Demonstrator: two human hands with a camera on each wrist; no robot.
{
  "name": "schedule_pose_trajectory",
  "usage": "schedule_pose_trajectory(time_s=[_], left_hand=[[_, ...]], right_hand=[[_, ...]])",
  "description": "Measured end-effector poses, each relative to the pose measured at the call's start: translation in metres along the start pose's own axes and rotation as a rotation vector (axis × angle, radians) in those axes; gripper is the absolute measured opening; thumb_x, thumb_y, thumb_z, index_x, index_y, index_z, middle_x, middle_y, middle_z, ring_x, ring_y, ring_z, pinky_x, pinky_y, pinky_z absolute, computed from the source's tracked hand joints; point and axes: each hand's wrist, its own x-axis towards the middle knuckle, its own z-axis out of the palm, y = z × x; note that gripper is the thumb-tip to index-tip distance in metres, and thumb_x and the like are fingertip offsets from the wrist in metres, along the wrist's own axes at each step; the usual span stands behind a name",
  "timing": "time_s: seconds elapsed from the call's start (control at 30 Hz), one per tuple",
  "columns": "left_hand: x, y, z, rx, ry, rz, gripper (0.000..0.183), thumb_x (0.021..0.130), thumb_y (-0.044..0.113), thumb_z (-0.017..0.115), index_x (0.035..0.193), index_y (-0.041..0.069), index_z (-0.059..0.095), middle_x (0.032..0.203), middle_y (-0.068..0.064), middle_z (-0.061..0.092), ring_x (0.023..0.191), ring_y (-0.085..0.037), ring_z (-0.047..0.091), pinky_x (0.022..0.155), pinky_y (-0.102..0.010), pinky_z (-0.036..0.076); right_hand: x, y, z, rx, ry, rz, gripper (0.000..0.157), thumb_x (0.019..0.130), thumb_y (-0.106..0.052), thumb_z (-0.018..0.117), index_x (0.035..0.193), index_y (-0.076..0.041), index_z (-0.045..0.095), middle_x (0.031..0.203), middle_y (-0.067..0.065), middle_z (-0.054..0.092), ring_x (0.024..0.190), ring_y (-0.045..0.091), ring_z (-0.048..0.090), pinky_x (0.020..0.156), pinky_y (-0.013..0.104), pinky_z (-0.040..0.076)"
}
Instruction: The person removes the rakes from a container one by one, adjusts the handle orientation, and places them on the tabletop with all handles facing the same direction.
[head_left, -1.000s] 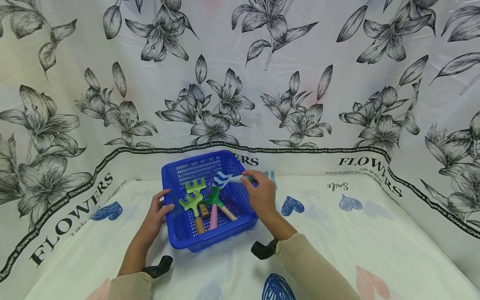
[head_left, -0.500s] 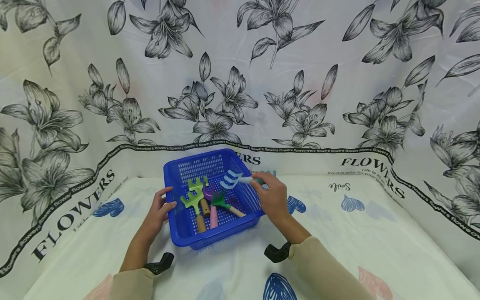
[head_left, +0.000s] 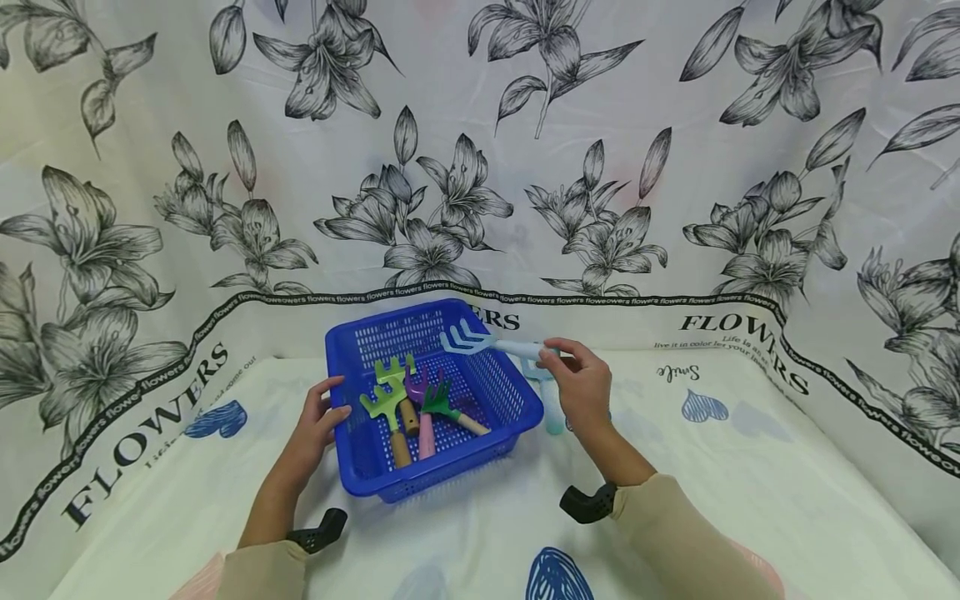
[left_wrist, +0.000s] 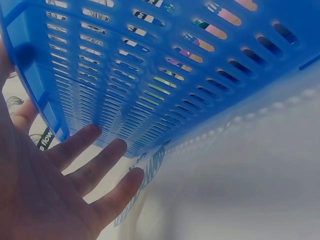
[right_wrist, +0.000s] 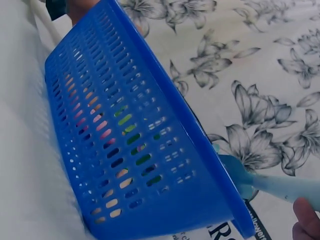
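Note:
My right hand (head_left: 585,385) pinches the handle end of a light blue toy hand rake (head_left: 468,339). The rake's tines hang over the right back part of a blue plastic basket (head_left: 528,408), above its rim. On the opposite side, my left hand (head_left: 311,425) holds the basket's left rim; in the left wrist view several of its fingers (left_wrist: 102,165) spread beside the perforated wall. Inside the basket lie a light green rake (head_left: 387,404), a second light green one (head_left: 408,408) behind it, a purple rake with pink handle (head_left: 427,435), and a dark green rake (head_left: 442,402).
Another light blue tool (head_left: 553,404) lies on the cloth just right of the basket, partly behind the raised rake and my right hand. White cloth with printed hearts (head_left: 705,406) covers the table. A flower-printed cloth (head_left: 555,167) rises at the back.
The light blue rake has moved up and to the right, from inside the basket to above its right rim, in my right hand. My left hand stays on the rim.

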Motion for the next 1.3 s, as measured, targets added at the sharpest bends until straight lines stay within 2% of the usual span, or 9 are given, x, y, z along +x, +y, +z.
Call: schedule_pose_trajectory(time_s=[0.03, 0.27, 0.37, 0.5, 0.8, 1.0, 1.13, 1.3], left_hand=[[0.0, -0.001, 0.0, 0.0, 0.001, 0.002, 0.065, 0.1, 0.035, 0.046, 0.153, 0.021, 0.013, 0.156, -0.025, 0.017, 0.135, -0.049, 0.031, 0.102, -0.066, 0.029], [-0.001, -0.001, -0.001, -0.01, -0.005, 0.01, 0.063, 0.101, 0.036, 0.045, 0.153, 0.021, 0.013, 0.155, -0.026, 0.017, 0.135, -0.049, 0.031, 0.101, -0.066, 0.03], [-0.001, 0.0, -0.001, -0.009, -0.005, -0.001, 0.063, 0.1, 0.035, 0.044, 0.153, 0.022, 0.012, 0.156, -0.026, 0.016, 0.135, -0.049, 0.031, 0.101, -0.066, 0.03], [-0.002, 0.001, 0.0, -0.012, -0.006, -0.006, 0.064, 0.1, 0.034, 0.044, 0.154, 0.023, 0.011, 0.156, -0.026, 0.015, 0.136, -0.049, 0.031, 0.101, -0.065, 0.03], [0.0, 0.0, 0.0, -0.015, -0.019, -0.017, 0.063, 0.101, 0.033, 0.042, 0.154, 0.024, 0.009, 0.156, -0.026, 0.014, 0.136, -0.049, 0.029, 0.102, -0.067, 0.027], [0.0, 0.0, -0.001, -0.026, -0.015, -0.013, 0.063, 0.101, 0.033, 0.043, 0.154, 0.024, 0.01, 0.156, -0.026, 0.015, 0.136, -0.048, 0.029, 0.103, -0.067, 0.026], [-0.001, 0.0, 0.0, -0.027, -0.012, -0.011, 0.064, 0.101, 0.033, 0.043, 0.154, 0.024, 0.009, 0.156, -0.025, 0.015, 0.136, -0.048, 0.029, 0.103, -0.067, 0.026], [-0.002, 0.002, 0.001, -0.032, -0.011, -0.006, 0.064, 0.101, 0.033, 0.045, 0.154, 0.024, 0.009, 0.156, -0.024, 0.016, 0.136, -0.047, 0.03, 0.104, -0.066, 0.026]], right_hand=[[0.0, 0.0, -0.002, 0.011, -0.005, 0.002, 0.029, 0.089, -0.025, 0.072, 0.109, -0.005, 0.071, 0.092, 0.012, 0.073, 0.079, 0.019, 0.071, 0.047, 0.019, 0.034], [-0.002, 0.001, -0.021, 0.062, -0.01, 0.012, 0.024, 0.093, -0.019, 0.067, 0.113, -0.005, 0.068, 0.104, 0.013, 0.069, 0.085, 0.016, 0.07, 0.059, 0.017, 0.041], [-0.003, 0.004, -0.029, 0.078, -0.022, 0.003, 0.025, 0.094, -0.017, 0.065, 0.115, -0.003, 0.067, 0.102, 0.017, 0.069, 0.088, 0.017, 0.069, 0.063, 0.017, 0.044], [-0.005, 0.007, -0.039, 0.056, -0.027, -0.007, 0.026, 0.095, -0.016, 0.064, 0.118, -0.004, 0.065, 0.102, 0.017, 0.069, 0.093, 0.018, 0.069, 0.08, 0.019, 0.051], [-0.008, 0.024, -0.058, -0.159, -0.016, -0.027, 0.024, 0.094, -0.02, 0.066, 0.116, -0.009, 0.067, 0.104, 0.008, 0.068, 0.087, 0.017, 0.069, 0.074, 0.018, 0.053], [-0.011, 0.033, -0.068, -0.213, 0.008, -0.004, 0.023, 0.093, -0.017, 0.067, 0.115, -0.009, 0.068, 0.105, 0.006, 0.067, 0.086, 0.014, 0.069, 0.071, 0.017, 0.054], [-0.012, 0.04, -0.073, -0.247, 0.024, 0.03, 0.023, 0.093, -0.017, 0.067, 0.114, -0.01, 0.068, 0.104, 0.007, 0.068, 0.084, 0.013, 0.067, 0.067, 0.022, 0.055], [-0.012, 0.048, -0.078, -0.275, 0.049, 0.059, 0.023, 0.093, -0.017, 0.068, 0.114, -0.009, 0.069, 0.102, 0.008, 0.069, 0.081, 0.014, 0.066, 0.059, 0.02, 0.051]])
